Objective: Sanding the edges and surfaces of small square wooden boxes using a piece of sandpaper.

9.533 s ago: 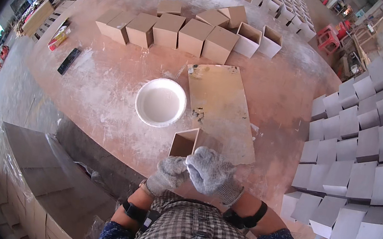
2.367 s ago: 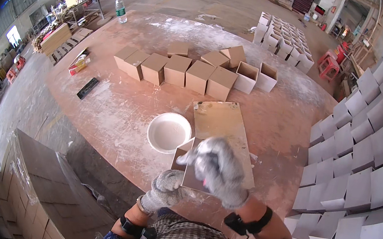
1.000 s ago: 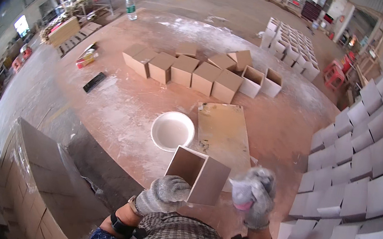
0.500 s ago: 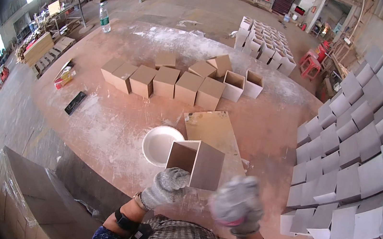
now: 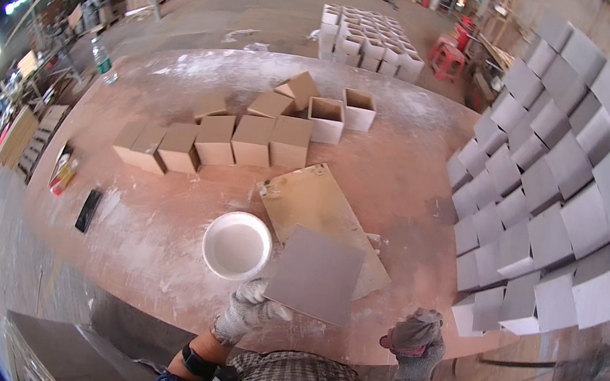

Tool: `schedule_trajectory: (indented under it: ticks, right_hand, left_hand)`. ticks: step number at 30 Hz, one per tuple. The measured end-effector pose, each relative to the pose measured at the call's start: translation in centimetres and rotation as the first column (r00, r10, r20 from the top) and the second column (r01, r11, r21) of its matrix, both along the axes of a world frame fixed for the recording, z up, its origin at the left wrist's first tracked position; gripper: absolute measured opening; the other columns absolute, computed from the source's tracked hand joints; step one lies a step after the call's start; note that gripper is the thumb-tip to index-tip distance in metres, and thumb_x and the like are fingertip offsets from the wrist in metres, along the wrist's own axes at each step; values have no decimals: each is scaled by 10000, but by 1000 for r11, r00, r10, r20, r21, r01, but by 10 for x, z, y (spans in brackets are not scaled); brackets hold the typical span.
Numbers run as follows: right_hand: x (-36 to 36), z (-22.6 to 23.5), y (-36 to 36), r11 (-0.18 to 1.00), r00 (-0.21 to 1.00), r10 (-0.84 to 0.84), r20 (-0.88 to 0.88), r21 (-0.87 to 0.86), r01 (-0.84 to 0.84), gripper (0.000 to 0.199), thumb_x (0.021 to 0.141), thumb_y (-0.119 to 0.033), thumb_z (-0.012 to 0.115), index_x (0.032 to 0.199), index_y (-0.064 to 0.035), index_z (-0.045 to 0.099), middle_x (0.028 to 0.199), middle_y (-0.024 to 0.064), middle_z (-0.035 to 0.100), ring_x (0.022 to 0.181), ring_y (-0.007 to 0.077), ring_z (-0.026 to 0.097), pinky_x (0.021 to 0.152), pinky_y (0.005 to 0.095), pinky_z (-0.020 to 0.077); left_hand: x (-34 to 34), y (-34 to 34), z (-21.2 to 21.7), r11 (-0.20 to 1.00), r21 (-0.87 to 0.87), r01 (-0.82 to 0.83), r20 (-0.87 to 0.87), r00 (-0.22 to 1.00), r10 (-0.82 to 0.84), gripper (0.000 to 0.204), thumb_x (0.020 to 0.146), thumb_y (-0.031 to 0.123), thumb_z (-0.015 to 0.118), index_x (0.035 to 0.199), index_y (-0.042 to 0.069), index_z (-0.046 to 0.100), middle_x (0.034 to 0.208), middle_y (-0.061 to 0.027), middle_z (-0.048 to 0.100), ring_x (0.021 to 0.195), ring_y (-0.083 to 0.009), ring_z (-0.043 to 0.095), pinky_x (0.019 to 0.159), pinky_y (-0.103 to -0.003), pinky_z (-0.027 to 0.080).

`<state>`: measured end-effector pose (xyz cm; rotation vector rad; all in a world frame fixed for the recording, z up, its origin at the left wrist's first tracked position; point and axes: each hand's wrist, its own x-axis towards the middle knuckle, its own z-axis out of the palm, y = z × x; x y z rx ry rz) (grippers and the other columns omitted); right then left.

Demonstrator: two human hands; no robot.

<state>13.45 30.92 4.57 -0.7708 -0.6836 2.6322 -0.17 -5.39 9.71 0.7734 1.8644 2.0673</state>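
A white round bowl [image 5: 207,243] sits on the reddish table [image 5: 415,174], holding a white substance. Just right of it, a grey box [image 5: 315,274] shows a flat closed face, its opening out of sight, and overlaps the lower part of a yellowish board [image 5: 319,196]. The gloved left hand [image 5: 244,313] is at the box's lower left corner; whether its fingers pinch the box cannot be told. The gloved right hand [image 5: 416,344] has its fingers curled tight around a greyish piece with a pink edge [image 5: 421,331], well apart from the box. Farther back, two pale open-topped boxes [image 5: 324,130] show brown inner walls beside brown boxes [image 5: 253,142] with closed faces up. The table's near edge runs by both hands; dusty tabletop stretches between box and right hand, while stacked pale boxes [image 5: 558,231] bound the right side.
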Motion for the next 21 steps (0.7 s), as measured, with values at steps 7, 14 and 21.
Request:
schedule_trajectory:
  ticks: [7, 14, 21]
  right_hand:
    - [7, 1, -8, 992, 992, 65, -105, -98, -76, 389, 955, -371, 443, 1167, -84, 599, 1053, 129, 647, 888, 342, 625, 776, 514, 528]
    - [-31, 77, -52, 874, 979, -118, -164, 451, 181, 276, 955, -178, 571, 1189, -31, 579, 1039, 146, 665, 874, 224, 648, 770, 376, 563]
    - [-88, 154, -132, 629, 861, 447, -243, 770, -109, 170, 1010, -92, 522, 1170, -75, 468, 924, 117, 670, 534, 88, 477, 467, 239, 418]
  left_hand:
    - [-5, 15, 17, 968, 169, 185, 141, 968, -209, 402, 760, 82, 840, 1128, 31, 685, 1066, -116, 693, 993, -239, 667, 827, -350, 535]
    - [-10, 17, 12, 951, -185, 250, -157, 947, -279, 348, 812, 205, 764, 1105, 32, 690, 1098, -155, 682, 1038, -338, 657, 903, -432, 516]
    - [-1, 36, 10, 823, -528, 210, -422, 776, -469, 381, 749, 286, 773, 1040, 60, 676, 1031, -147, 666, 973, -360, 637, 875, -442, 514]
